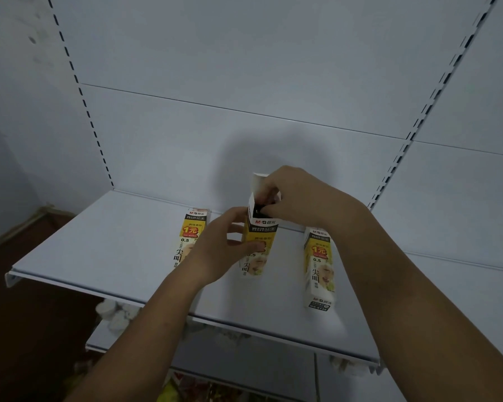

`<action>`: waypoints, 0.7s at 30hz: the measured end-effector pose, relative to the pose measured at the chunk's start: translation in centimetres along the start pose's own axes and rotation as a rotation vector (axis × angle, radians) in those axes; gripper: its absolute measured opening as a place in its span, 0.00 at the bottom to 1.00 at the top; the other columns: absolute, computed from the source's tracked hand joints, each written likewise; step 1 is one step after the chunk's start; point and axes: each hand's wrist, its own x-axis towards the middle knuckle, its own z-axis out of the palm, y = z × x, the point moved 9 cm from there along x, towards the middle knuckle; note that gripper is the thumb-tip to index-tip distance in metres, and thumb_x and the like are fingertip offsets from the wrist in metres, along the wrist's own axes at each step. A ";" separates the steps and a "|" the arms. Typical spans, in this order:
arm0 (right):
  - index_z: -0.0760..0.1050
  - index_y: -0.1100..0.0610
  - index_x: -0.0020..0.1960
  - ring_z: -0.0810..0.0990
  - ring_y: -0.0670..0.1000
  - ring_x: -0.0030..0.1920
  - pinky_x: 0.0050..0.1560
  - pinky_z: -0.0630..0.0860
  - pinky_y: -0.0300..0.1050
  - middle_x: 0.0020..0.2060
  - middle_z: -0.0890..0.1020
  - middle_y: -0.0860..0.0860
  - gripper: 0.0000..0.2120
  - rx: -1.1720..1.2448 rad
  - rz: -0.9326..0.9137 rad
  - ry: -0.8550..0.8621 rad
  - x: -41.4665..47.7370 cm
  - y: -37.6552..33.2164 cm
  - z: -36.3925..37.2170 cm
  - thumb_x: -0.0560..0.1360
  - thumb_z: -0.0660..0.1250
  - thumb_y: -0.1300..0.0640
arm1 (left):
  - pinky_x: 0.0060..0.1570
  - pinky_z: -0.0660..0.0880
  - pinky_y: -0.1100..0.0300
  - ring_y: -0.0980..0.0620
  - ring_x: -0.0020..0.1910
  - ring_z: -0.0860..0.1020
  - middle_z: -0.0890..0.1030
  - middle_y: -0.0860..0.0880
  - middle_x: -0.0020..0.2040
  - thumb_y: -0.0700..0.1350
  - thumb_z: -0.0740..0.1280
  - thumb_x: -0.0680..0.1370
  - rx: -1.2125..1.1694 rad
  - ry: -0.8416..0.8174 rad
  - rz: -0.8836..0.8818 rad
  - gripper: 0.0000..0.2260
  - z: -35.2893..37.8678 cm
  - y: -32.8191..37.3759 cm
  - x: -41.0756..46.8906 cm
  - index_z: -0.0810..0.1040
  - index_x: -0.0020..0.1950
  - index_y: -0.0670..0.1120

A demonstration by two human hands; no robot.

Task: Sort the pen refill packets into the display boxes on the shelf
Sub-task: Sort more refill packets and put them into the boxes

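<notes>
Three tall yellow-and-white cardboard display boxes with black printed bands sit in a row on the white metal shelf (99,256), running from nine o'clock to three o'clock across its middle.

The left box (190,232) lies flat, with its black-banded end pointing to twelve o'clock, toward the back panel (244,68). Its near end is hidden behind the left hand.

The left hand (215,253) enters from seven o'clock. Its fingers (251,245) are clamped on the middle box, one of them lying across the printed front.

The middle box (260,227) stands on end. Its white top flap (257,184) is raised, and the mouth is open.

The right hand (296,198) enters from four o'clock and sits over that open mouth. Its fingers are bunched together, pinching a dark item (257,211) at the opening. Whether this is a pen refill packet cannot be told.

The right box (320,268) lies flat at four o'clock of the middle box. It is apart from the middle box, and neither hand touches it.

Pale rounded objects (114,313) lie on a lower shelf at seven o'clock and are too blurred to identify.
</notes>
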 end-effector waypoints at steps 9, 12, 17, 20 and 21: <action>0.84 0.49 0.60 0.81 0.49 0.47 0.50 0.78 0.45 0.47 0.83 0.48 0.12 -0.249 -0.015 -0.180 0.5 -0.6 1.7 0.84 0.63 0.55 | 0.47 0.80 0.68 0.64 0.58 0.80 0.82 0.63 0.58 0.44 0.78 0.77 0.029 0.005 0.003 0.22 0.0 0.1 0.0 0.76 0.67 0.58; 0.83 0.52 0.61 0.80 0.50 0.47 0.47 0.75 0.42 0.46 0.81 0.49 0.13 -0.267 -0.001 -0.215 0.5 -0.5 2.0 0.85 0.60 0.57 | 0.47 0.79 0.70 0.66 0.58 0.79 0.82 0.65 0.56 0.44 0.77 0.77 0.042 0.006 -0.002 0.22 0.1 0.0 -0.1 0.76 0.66 0.59; 0.79 0.47 0.52 0.77 0.44 0.40 0.42 0.69 0.39 0.41 0.79 0.44 0.13 -0.219 -0.015 -0.246 0.3 -0.8 2.4 0.85 0.58 0.60 | 0.48 0.81 0.67 0.67 0.58 0.79 0.81 0.68 0.56 0.44 0.77 0.77 0.071 0.010 -0.007 0.22 -0.1 0.1 -0.1 0.75 0.66 0.60; 0.84 0.47 0.53 0.77 0.40 0.39 0.41 0.69 0.36 0.41 0.81 0.40 0.11 -0.123 -0.033 -0.083 -0.2 -0.7 0.8 0.82 0.64 0.58 | 0.54 0.83 0.57 0.65 0.59 0.79 0.81 0.66 0.58 0.45 0.78 0.76 0.100 0.024 -0.009 0.24 -0.2 0.1 -0.2 0.75 0.69 0.59; 0.85 0.47 0.54 0.78 0.40 0.40 0.42 0.70 0.36 0.43 0.83 0.41 0.10 -0.090 -0.040 -0.025 -0.4 -0.7 0.2 0.81 0.66 0.57 | 0.55 0.83 0.55 0.65 0.60 0.79 0.81 0.66 0.59 0.46 0.78 0.76 0.107 0.031 -0.010 0.25 -0.2 0.2 -0.2 0.74 0.70 0.59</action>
